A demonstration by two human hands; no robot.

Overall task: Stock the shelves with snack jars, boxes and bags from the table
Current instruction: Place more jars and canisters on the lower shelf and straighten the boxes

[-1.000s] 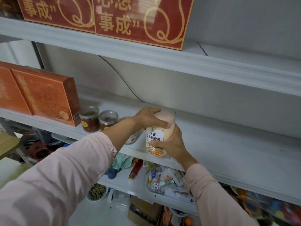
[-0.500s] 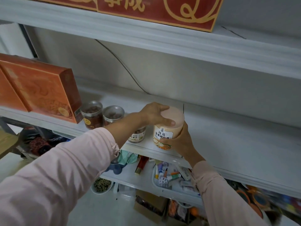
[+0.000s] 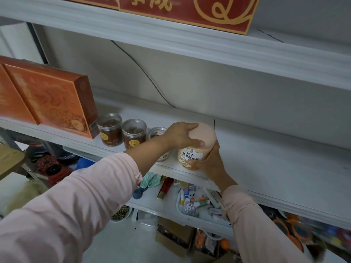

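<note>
Setting: white shelving unit against a grey wall; we look down on its middle shelf (image 3: 266,168).
Left hand (image 3: 180,136): we find it laid over the lid of the peach-lidded jar (image 3: 197,147), fingers curled round the lid's rim, thumb on the near side.
Right hand (image 3: 210,162): we find it wrapped round the jar's lower body from the right, fingers closed against the label.
Jar position: upright, at the front edge of the middle shelf, near its seam line.
Neighbours to the left: one clear jar (image 3: 158,133) just beside it, partly hidden by the left wrist; then two clear jars of brown snacks (image 3: 121,132), side by side near the front edge.
Far left of shelf: two orange boxes (image 3: 55,101) standing upright, the nearer one just beside the brown-snack jars.
Upper shelf: red box with gold lettering (image 3: 190,12) at its front edge.
Lower shelf: white tray of small items (image 3: 199,204), contents too small for us to identify.
Sleeves: pale pink on both arms.
</note>
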